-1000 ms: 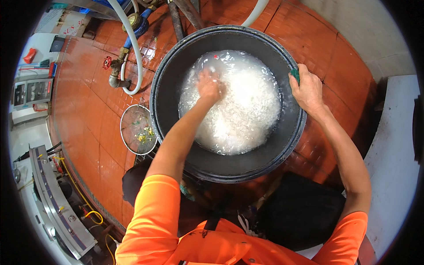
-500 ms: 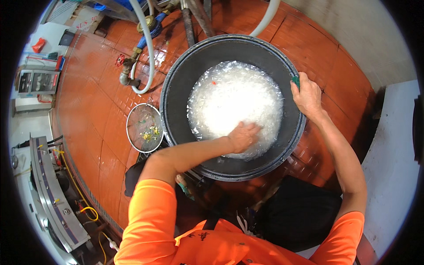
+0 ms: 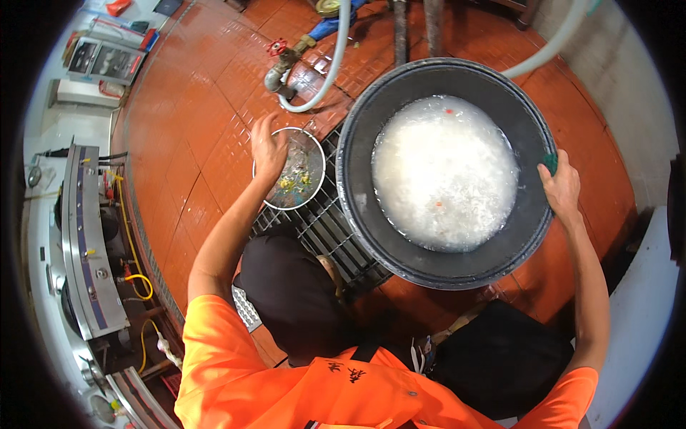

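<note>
A large round black tub holds cloudy whitish liquid with pale bits and a few small orange specks. My right hand grips the tub's right rim. A dark green patch shows at its fingers; I cannot tell whether it is a pad or part of the handle. Left of the tub, a round mesh strainer with a pale rim contains yellow and green scraps. My left hand is at the strainer's left edge, fingers apart and holding nothing; whether it touches the rim is unclear.
A metal floor grate runs beneath the strainer and beside the tub. Beyond them are a pipe with a red valve wheel and a pale hose. Red tiles look wet. Steel kitchen equipment lines the left; a wall stands right.
My left hand has left the liquid in the tub and moved left to the strainer. My right hand stays on the tub's rim. The view has shifted, so things appear farther right.
</note>
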Demonstrator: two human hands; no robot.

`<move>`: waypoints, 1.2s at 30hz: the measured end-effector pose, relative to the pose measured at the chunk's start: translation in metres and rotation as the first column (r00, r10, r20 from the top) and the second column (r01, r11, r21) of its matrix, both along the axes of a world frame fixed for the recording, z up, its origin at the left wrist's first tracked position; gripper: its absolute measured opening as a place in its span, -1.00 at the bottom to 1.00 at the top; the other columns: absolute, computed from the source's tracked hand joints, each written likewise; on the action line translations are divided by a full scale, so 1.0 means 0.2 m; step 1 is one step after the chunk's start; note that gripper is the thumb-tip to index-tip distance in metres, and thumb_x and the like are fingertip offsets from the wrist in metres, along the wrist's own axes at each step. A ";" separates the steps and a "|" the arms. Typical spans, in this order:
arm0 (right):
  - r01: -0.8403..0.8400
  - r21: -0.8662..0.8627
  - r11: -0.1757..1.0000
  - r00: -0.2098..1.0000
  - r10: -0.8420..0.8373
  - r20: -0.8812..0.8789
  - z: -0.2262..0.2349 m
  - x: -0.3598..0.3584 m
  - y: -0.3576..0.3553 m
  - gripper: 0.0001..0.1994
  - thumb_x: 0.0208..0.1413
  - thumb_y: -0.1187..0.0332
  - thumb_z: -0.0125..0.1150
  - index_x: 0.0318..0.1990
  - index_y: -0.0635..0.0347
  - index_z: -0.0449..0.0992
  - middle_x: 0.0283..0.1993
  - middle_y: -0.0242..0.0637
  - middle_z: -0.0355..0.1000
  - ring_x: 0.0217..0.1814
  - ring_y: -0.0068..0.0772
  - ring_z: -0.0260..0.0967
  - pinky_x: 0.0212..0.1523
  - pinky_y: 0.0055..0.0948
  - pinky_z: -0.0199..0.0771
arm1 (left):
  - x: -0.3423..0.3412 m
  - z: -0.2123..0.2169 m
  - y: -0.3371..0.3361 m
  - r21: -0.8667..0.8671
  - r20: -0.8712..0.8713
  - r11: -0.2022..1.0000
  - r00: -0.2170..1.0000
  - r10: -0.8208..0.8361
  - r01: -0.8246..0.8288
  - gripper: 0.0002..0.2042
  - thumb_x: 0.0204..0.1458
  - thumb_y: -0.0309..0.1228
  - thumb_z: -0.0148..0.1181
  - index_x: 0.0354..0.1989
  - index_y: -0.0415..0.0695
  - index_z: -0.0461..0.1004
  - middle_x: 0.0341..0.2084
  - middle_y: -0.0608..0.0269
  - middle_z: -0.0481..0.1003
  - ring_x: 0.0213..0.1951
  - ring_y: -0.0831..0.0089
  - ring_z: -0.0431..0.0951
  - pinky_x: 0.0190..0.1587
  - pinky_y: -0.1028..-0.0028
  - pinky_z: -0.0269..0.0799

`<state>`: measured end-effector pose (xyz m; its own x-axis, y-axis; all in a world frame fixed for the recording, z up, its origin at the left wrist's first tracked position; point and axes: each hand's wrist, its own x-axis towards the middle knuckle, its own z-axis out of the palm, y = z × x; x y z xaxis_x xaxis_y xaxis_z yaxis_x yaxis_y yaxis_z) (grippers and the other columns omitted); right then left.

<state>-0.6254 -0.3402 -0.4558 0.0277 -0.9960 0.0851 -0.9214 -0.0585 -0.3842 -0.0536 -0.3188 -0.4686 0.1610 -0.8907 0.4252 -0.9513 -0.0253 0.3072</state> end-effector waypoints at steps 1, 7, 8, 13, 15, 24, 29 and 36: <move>0.010 0.008 1.000 1.000 -0.010 -0.021 0.00 0.00 0.00 -0.66 -0.03 0.29 0.21 -0.17 0.29 0.31 -0.38 0.14 0.44 -0.29 0.23 0.39 -0.29 0.01 0.34 | 0.15 -0.08 0.10 0.146 0.062 0.969 0.979 0.194 -0.201 -0.48 -0.10 -0.39 0.17 0.11 -0.11 0.26 0.07 -0.13 0.23 0.10 -0.04 0.25 0.11 0.15 0.22; 0.012 -0.001 1.000 0.999 -0.012 -0.053 -0.02 0.01 -0.01 -0.64 -0.01 0.27 0.18 -0.13 0.32 0.31 -0.39 0.15 0.43 -0.28 0.22 0.40 -0.28 0.00 0.34 | 0.59 -0.51 0.58 0.648 -0.223 0.588 0.617 0.754 -0.484 -0.51 -0.12 -0.31 0.24 0.00 -0.23 0.29 -0.25 -0.12 0.45 -0.27 0.08 0.53 -0.30 0.21 0.48; 0.008 0.001 1.000 0.999 -0.008 -0.048 -0.02 0.01 -0.01 -0.63 -0.01 0.26 0.18 -0.13 0.32 0.31 -0.39 0.15 0.43 -0.28 0.22 0.40 -0.28 0.00 0.34 | 0.63 -0.53 0.63 0.756 -0.448 0.593 0.442 0.777 -0.278 -0.66 -0.08 -0.40 0.20 -0.12 -0.26 0.37 -0.43 -0.02 0.52 -0.45 0.17 0.58 -0.48 0.29 0.52; 0.019 0.017 1.000 0.990 -0.017 -0.141 -0.01 -0.05 -0.01 -0.59 0.00 0.26 0.17 -0.06 0.33 0.30 -0.39 0.14 0.44 -0.30 0.23 0.39 -0.28 -0.01 0.34 | 0.36 -0.54 0.72 0.626 -0.752 0.751 0.091 0.652 -0.208 -0.86 -0.01 -0.67 -0.09 -0.30 -0.30 0.39 -0.56 0.07 0.51 -0.59 0.27 0.55 -0.64 0.38 0.48; 0.039 0.011 0.999 0.988 -0.037 -0.150 -0.01 -0.03 -0.01 -0.58 -0.01 0.25 0.18 -0.07 0.33 0.30 -0.39 0.13 0.43 -0.30 0.20 0.39 -0.28 -0.04 0.34 | 0.37 -0.59 0.82 0.598 -0.786 0.777 0.044 0.616 -0.198 -0.86 0.00 -0.61 -0.02 -0.26 -0.32 0.39 -0.55 0.06 0.51 -0.58 0.29 0.55 -0.65 0.44 0.46; 0.078 0.152 0.985 0.940 -0.124 0.318 0.11 0.06 -0.02 -0.69 -0.26 0.46 0.15 -0.27 0.39 0.37 -0.47 -0.13 0.38 -0.41 -0.25 0.37 -0.33 -0.32 0.34 | 0.26 -0.07 0.58 0.395 -0.519 0.913 0.796 0.311 -0.100 -0.70 0.08 -0.28 0.08 -0.12 -0.25 0.42 -0.44 0.10 0.54 -0.43 0.42 0.55 -0.38 0.44 0.44; 0.097 0.147 0.984 0.971 -0.126 0.203 0.20 0.09 0.00 -0.77 -0.27 0.49 0.15 -0.38 0.36 0.34 -0.51 -0.11 0.37 -0.43 -0.22 0.37 -0.35 -0.29 0.34 | -0.36 0.06 0.33 0.456 -0.886 0.703 0.350 0.303 0.546 -0.56 0.17 -0.11 -0.02 0.04 -0.24 0.28 -0.40 0.11 0.49 -0.48 0.43 0.54 -0.45 0.50 0.48; 0.079 0.088 0.993 0.993 -0.086 0.076 0.40 0.25 0.14 -0.76 -0.30 0.50 0.10 -0.38 0.41 0.35 -0.46 0.12 0.41 -0.35 0.12 0.41 -0.29 -0.18 0.35 | -0.50 0.05 0.40 0.543 -0.778 0.781 0.533 0.332 0.307 -0.72 -0.01 -0.43 0.17 -0.17 -0.32 0.32 -0.62 0.17 0.46 -0.76 0.47 0.40 -0.81 0.50 0.26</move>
<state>-0.5746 -0.3121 -0.3753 -0.0584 -0.9983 -0.0011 -0.8880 0.0525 -0.4568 -0.1533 -0.2388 -0.4586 0.1472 -0.8672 -0.4756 -0.2726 -0.4978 0.8233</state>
